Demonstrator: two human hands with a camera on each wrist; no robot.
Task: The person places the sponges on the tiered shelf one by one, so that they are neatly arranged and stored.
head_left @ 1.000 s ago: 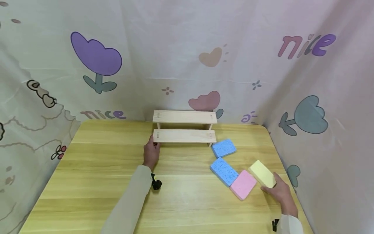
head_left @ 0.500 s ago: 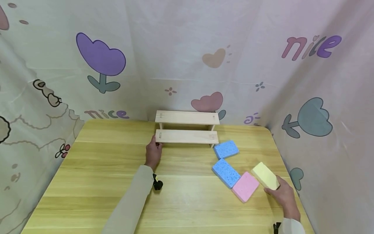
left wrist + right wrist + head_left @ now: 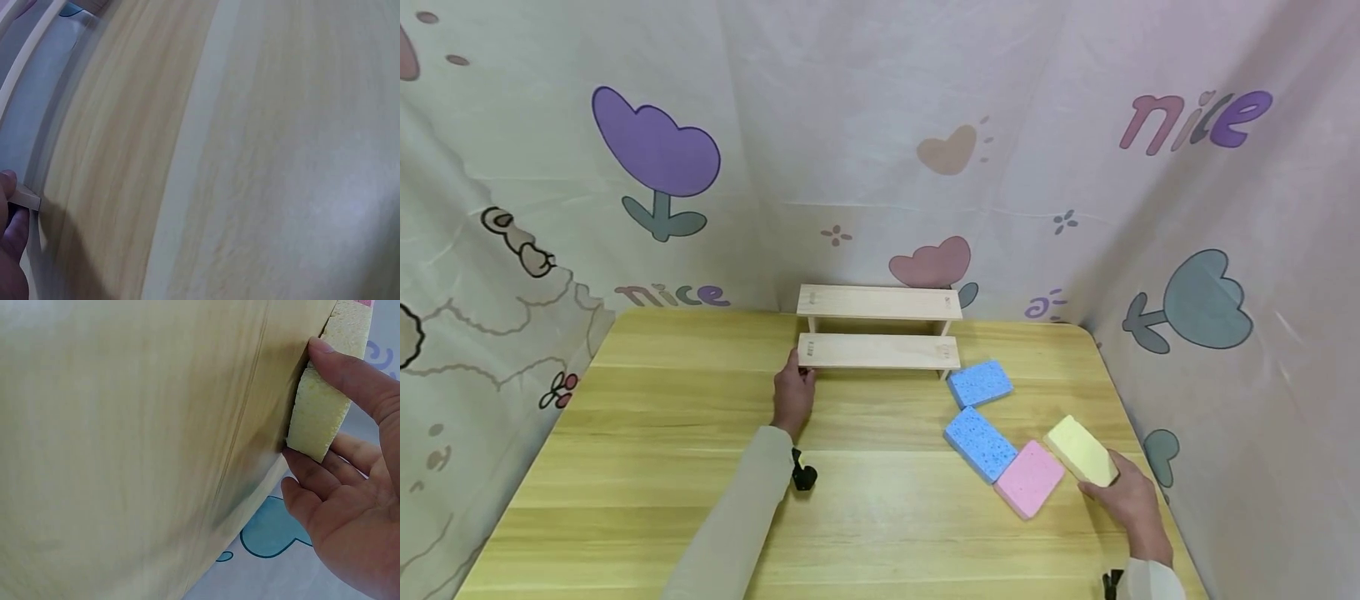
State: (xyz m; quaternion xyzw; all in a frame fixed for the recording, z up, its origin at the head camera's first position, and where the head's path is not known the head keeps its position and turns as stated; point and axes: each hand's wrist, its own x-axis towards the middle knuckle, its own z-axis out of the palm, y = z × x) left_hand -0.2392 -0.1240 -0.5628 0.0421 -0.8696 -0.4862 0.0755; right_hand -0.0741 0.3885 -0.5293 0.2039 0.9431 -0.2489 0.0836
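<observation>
My left hand [image 3: 793,396] holds the front left end of a small two-tier wooden shelf [image 3: 878,351] at the back of the table. In the left wrist view, thumb and fingers pinch the shelf's pale wooden leg [image 3: 26,199]. At the right, my right hand [image 3: 1131,500] grips the near end of a yellow sponge [image 3: 1081,450]. The right wrist view has the thumb along one side of that sponge and the fingers at its end, low by the tabletop. A pink sponge [image 3: 1030,479] lies just left of the yellow one, against a speckled blue sponge [image 3: 981,444].
Another blue sponge [image 3: 981,382] lies between the first blue one and the shelf's right leg. The wood-grain table [image 3: 662,467] runs back to a printed cloth [image 3: 850,117], which also hangs along the left and right sides.
The head view has shifted slightly, so everything sits a little further right than at first. Both hands keep their holds, and the sponges and shelf stay in place.
</observation>
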